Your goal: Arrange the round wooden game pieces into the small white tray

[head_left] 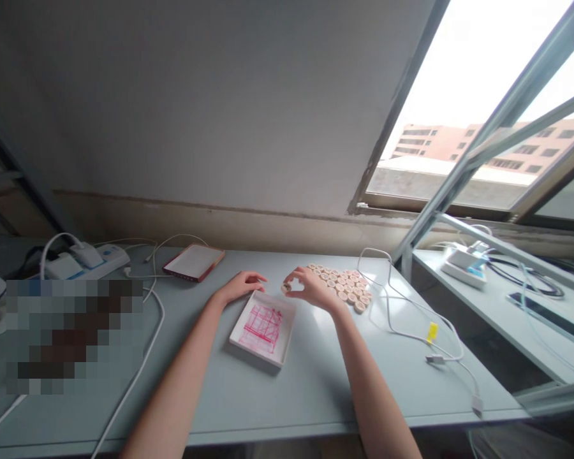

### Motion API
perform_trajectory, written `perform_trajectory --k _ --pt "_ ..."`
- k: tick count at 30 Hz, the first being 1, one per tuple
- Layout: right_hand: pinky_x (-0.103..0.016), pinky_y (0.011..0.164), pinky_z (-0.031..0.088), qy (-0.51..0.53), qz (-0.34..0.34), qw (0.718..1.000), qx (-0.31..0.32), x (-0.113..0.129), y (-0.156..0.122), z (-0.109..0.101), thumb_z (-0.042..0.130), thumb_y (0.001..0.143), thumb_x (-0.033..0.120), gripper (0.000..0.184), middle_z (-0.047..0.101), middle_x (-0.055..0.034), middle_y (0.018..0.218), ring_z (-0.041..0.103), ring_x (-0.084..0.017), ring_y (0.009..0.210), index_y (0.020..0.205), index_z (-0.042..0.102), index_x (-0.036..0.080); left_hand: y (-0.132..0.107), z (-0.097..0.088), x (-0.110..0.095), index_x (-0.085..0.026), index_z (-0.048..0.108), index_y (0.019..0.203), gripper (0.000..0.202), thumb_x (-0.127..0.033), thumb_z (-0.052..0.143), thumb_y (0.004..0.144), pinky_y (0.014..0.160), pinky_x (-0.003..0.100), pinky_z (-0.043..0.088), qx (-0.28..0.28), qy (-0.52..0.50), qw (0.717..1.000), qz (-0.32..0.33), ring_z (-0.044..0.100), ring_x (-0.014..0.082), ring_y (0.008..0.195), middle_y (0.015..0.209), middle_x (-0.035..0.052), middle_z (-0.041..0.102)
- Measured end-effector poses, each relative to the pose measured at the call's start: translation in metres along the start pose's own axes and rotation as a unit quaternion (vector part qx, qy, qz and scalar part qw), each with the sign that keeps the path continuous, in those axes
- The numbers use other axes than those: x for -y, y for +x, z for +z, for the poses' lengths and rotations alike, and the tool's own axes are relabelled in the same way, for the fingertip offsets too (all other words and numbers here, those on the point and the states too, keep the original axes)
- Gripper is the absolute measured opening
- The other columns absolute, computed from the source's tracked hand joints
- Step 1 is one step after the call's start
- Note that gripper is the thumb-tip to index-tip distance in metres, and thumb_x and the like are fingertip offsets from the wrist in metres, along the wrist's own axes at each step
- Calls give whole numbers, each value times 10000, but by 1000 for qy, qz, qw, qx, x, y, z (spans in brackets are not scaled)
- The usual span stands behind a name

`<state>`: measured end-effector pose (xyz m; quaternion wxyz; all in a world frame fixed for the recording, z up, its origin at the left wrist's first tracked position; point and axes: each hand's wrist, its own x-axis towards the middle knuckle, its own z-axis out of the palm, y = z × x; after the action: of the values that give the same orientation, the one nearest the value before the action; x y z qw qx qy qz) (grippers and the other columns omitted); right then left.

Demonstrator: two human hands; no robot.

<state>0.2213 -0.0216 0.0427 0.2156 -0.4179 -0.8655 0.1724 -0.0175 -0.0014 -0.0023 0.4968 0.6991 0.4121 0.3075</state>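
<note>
Hands: right hand (309, 285) has thumb and fingertips pinched on one wooden disc (286, 288). Left hand (242, 287) is loosely curled, fingers bent and part-spread, nothing seen in it; it's by the far left corner of the white tray (286, 322) (can't tell from where I'm standing if it touches).

Rest, big to small. Grey wall (220, 115) behind, window at right with a pinkish building outside. Pale blue-grey table (316, 395) carries the work; a second table (488, 312) sits to its right, past the metal frame (502, 121).

On the main table: the tray lies flat between the forearms, pink-red grid lines drawn inside. Shallow red-sided box (194, 261) farther back, left of the left hand, white inside. Power strip (112, 260) at far left, plugs in. White cable (390, 312) loops along the right side, yellow tag (432, 332) near its connector.

Smallest: a cluster of wooden discs (340, 288) on the table, just right of the right hand. The pinched one is apart from them, just beyond the tray's far right corner.
</note>
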Motion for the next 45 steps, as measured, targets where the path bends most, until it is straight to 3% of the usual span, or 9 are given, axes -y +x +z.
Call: perform_trajectory --k 4,7,11,16,25,34,40,43,45 --pt "-264 700 390 -12 78 997 -24 -37 -16 -12 623 698 318 212 548 -18 879 502 -142 793 878 583 212 -5 -2 -9 -145 602 1002 369 -369 552 713 791 297 401 9 -1 1000 -21 573 196 878 886 79 653" --pt "-259 695 390 -7 107 994 -30 -47 -22 -11 625 685 298 238 563 -10 878 511 -145 799 902 575 215 -8 -6 -11 -168 569 1075 404 -387 523 739 830 299 383 45 -16 998 -32 546 195 952 976 82 633" --pt "-250 693 389 -14 113 992 -47 -46 -19 -7 630 667 245 271 568 3 874 520 -137 785 932 572 230 -9 -9 -8 -186 519 1150 506 -330 610 674 831 307 387 81 -7 996 -27 532 181 929 1066 91 593" --pt "-241 682 382 -37 105 993 -40 -43 -17 -5 603 685 224 183 577 -4 852 528 -132 765 869 602 225 -9 -7 -5 -197 535 1137 562 -278 673 598 823 310 384 68 51 996 -2 506 170 882 1057 83 591" --pt "-244 675 364 -35 82 995 -44 -48 -17 -1 608 703 336 215 582 -9 832 532 -143 765 886 609 224 -6 -7 1 -205 545 1124 561 -261 674 581 797 296 392 67 61 996 17 501 155 839 1041 63 601" --pt "-245 678 352 -66 54 993 -78 -46 -18 -2 613 694 283 136 544 -12 764 489 -137 748 798 601 195 -3 -6 7 -197 581 1080 481 -203 613 600 772 283 399 55 65 996 24 519 152 830 1020 58 623" --pt "-221 610 363 26 15 998 -62 -11 -10 3 540 766 289 156 523 22 692 476 -106 646 898 582 216 0 -2 11 -151 628 967 385 -202 594 587 740 294 423 10 29 999 30 560 174 826 970 77 635" --pt "-240 715 390 33 -34 999 -21 21 -7 23 532 779 263 176 560 -10 850 509 -125 784 946 568 222 3 1 13 -144 643 916 337 -193 589 586 760 308 428 -17 35 998 40 571 182 824 911 70 645" --pt "-281 819 379 11 -27 999 32 37 -7 38 583 733 228 319 540 -45 1027 491 -162 940 1049 537 230 4 3 14 -140 642 903 328 -176 592 581 778 311 433 -40 32 998 40 573 184 840 905 72 643"
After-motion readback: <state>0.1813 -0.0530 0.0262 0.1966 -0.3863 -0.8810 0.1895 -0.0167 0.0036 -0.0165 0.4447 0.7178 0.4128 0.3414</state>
